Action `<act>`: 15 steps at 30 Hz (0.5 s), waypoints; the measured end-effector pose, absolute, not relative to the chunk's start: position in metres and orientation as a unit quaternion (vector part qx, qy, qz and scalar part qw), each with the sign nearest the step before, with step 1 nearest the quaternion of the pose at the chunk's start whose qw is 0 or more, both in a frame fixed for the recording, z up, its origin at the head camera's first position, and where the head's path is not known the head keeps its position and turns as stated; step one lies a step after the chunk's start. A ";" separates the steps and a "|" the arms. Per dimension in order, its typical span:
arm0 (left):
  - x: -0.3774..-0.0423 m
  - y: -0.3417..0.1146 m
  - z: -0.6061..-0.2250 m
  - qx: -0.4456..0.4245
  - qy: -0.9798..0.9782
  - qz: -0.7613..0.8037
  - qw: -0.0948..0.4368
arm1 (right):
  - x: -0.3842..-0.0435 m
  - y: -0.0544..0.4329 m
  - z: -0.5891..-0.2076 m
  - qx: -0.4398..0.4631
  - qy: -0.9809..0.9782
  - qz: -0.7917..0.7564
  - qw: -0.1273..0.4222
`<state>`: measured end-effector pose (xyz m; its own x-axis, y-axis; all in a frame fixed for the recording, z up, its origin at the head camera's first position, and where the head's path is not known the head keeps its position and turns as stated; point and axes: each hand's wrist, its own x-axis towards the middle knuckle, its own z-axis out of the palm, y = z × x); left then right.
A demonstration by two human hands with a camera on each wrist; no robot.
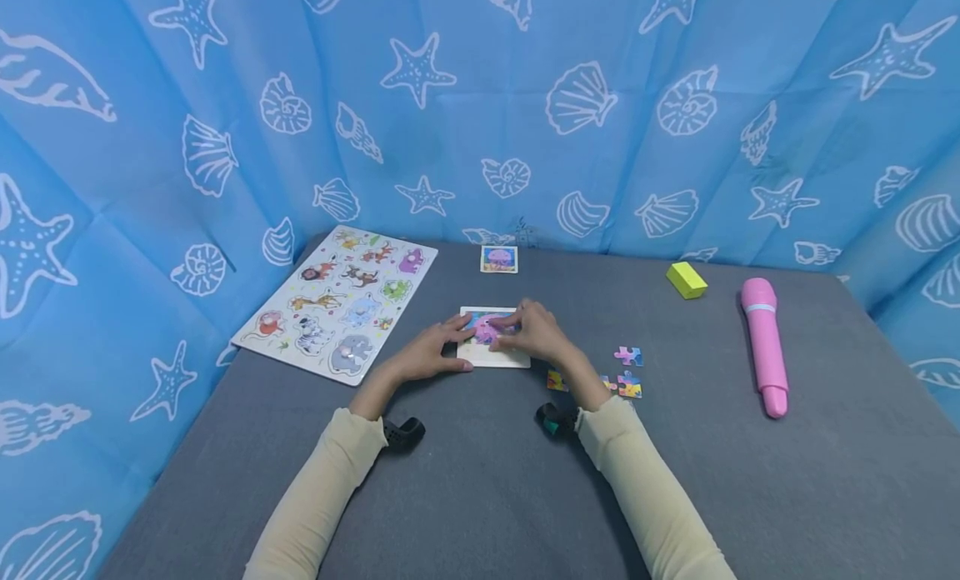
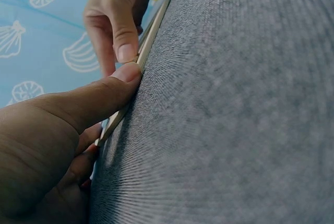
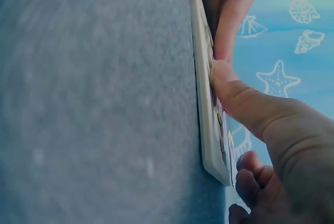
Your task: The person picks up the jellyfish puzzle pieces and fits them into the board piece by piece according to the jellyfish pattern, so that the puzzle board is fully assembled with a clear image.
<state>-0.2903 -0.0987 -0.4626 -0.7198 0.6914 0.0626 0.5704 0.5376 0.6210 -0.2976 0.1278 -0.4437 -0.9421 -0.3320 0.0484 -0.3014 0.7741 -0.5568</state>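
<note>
A small pale puzzle tray (image 1: pixel 510 360) lies on the grey table, its upper part filled with a pink-and-blue picture (image 1: pixel 484 330). My left hand (image 1: pixel 429 352) holds the tray at its left side, with the thumb (image 2: pixel 122 75) at the near edge and the fingers at the far part. Over the picture, my right hand (image 1: pixel 538 333) pinches a puzzle piece between thumb and fingers, right at the tray's surface; the piece is mostly hidden. In the right wrist view, the right thumb (image 3: pixel 245 98) bears down on the pieces' edge. Several loose puzzle pieces (image 1: pixel 628 357) lie beside the right wrist.
An animal puzzle board (image 1: pixel 337 320) lies to the left. Behind the tray is a small picture card (image 1: pixel 499 260) with a similar pink figure. A yellow block (image 1: pixel 686 280) and a pink microphone (image 1: pixel 765 347) lie to the right. A blue shell-patterned curtain (image 1: pixel 480 130) hangs behind the table.
</note>
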 end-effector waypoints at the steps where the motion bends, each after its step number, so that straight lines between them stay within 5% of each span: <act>1: -0.290 -0.098 -0.462 0.362 0.872 0.316 0.096 | -0.297 0.128 -0.444 -0.169 0.942 -0.291 0.023; 15: -0.290 -0.098 -0.461 0.359 0.875 0.308 0.102 | -0.300 0.127 -0.440 -0.151 0.961 -0.225 0.059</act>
